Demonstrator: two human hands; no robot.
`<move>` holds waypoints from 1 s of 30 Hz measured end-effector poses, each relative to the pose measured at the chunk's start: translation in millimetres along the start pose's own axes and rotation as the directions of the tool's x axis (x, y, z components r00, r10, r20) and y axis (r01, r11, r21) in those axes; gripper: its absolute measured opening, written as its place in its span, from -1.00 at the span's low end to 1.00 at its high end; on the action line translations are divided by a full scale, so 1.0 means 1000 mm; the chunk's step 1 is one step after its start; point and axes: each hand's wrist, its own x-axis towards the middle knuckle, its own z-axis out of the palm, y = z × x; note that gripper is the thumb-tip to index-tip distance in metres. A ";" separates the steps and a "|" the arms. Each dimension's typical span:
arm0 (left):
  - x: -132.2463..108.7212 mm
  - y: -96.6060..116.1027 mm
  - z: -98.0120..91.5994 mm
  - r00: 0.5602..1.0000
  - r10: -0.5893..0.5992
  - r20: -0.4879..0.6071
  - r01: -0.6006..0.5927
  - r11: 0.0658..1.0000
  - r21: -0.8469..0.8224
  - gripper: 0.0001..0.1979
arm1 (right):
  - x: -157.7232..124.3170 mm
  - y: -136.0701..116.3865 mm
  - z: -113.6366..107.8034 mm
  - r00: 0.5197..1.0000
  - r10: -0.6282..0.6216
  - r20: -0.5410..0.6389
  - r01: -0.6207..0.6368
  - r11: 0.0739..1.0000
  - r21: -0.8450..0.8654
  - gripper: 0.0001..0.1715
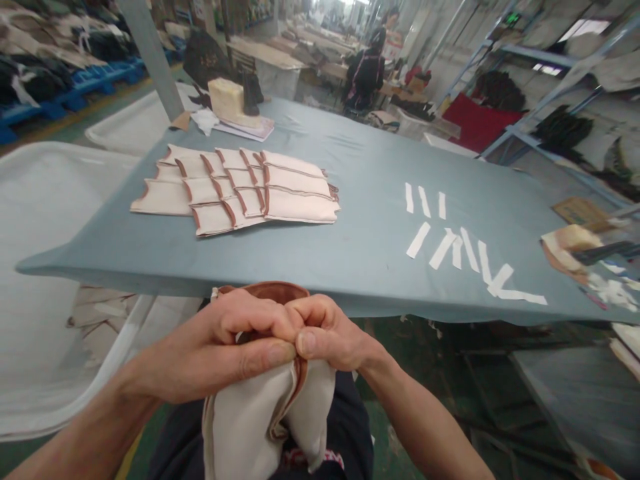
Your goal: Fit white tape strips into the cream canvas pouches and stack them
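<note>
Both hands are closed and work below the near edge of the tabletop (350, 167), approx. over the lap. The left hand (220, 353) and right hand (330, 333) meet knuckle to knuckle, thumbs touching at centre, and both pinch the upper part of one fabric piece (250, 427), cream cloth w/ a brown trim (265, 290) that shows as a curved band just above the knuckles. The piece hangs down from the grip toward the person's body, folded or bunched between the thumbs; its long axis runs approx. vertical in the view, from the trim at top to the loose cream end at bottom. Neither hand is nearer than the other, since both are in contact at the same gathered spot, left from the left side and right from the right. The lower end of the piece hangs free, not held. On the tabletop, well apart from the hands and ahead-left, lies a stack of pieces (235, 193) of the same cream-and-brown make, fanned in overlapping rows. Ahead-right lie white strips (465, 250), scattered flat in two loose rows. A cream block (227, 100) stands at the far-left corner. A white tub (40, 233) sits left of the tabletop, and a shelf rack (550, 80) stands at right. Another person (367, 70) sits at a far bench, hands not visible.
</note>
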 end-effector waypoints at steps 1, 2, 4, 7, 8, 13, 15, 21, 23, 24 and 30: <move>0.000 0.001 -0.001 1.000 -0.011 0.005 0.011 0.999 0.032 -0.65 | -0.003 -0.002 -0.002 1.000 -0.019 -0.006 0.019 0.999 -0.027 -0.20; 0.000 0.002 -0.002 1.000 -0.027 0.007 0.026 0.997 0.076 -0.67 | -0.005 -0.005 -0.004 0.999 -0.037 -0.003 0.037 0.997 -0.068 -0.22; 0.000 0.005 -0.007 0.997 -0.071 -0.006 0.071 0.981 0.182 -0.70 | -0.008 -0.015 -0.008 0.998 -0.066 0.008 0.066 0.982 -0.177 -0.29; 0.000 0.005 -0.019 0.987 -0.159 -0.024 0.159 0.945 0.285 -0.70 | -0.008 -0.028 -0.010 0.996 -0.082 0.032 0.088 0.941 -0.327 -0.40; 0.000 0.003 -0.023 0.982 -0.189 -0.007 0.183 0.939 0.289 -0.68 | -0.008 -0.031 -0.008 0.995 -0.093 0.024 0.095 0.927 -0.363 -0.42; -0.001 -0.009 -0.046 0.965 -0.245 0.090 0.229 0.961 0.156 -0.43 | -0.021 -0.038 -0.003 0.975 -0.214 -0.058 0.163 0.869 -0.468 -0.44; -0.004 -0.012 -0.050 0.967 -0.253 0.029 0.247 0.961 0.120 -0.26 | -0.030 -0.039 -0.008 0.947 -0.292 -0.132 0.192 0.848 -0.494 -0.39; -0.008 -0.009 -0.041 0.966 -0.257 0.034 0.257 0.966 0.025 -0.15 | -0.032 -0.023 -0.038 0.934 -0.256 -0.249 -0.005 0.688 -0.725 -0.43; -0.009 -0.009 -0.038 0.965 -0.254 0.060 0.255 0.967 -0.009 -0.30 | -0.024 -0.014 -0.044 0.933 -0.259 -0.251 -0.020 0.658 -0.753 -0.49; -0.009 -0.010 -0.037 0.963 -0.259 0.074 0.261 0.965 -0.020 -0.37 | -0.020 -0.010 -0.045 0.932 -0.266 -0.248 -0.015 0.654 -0.756 -0.51; -0.016 -0.014 -0.040 0.957 -0.271 0.102 0.278 0.959 -0.057 -0.61 | -0.006 0.000 -0.049 0.938 -0.298 -0.179 0.053 0.631 -0.774 -0.65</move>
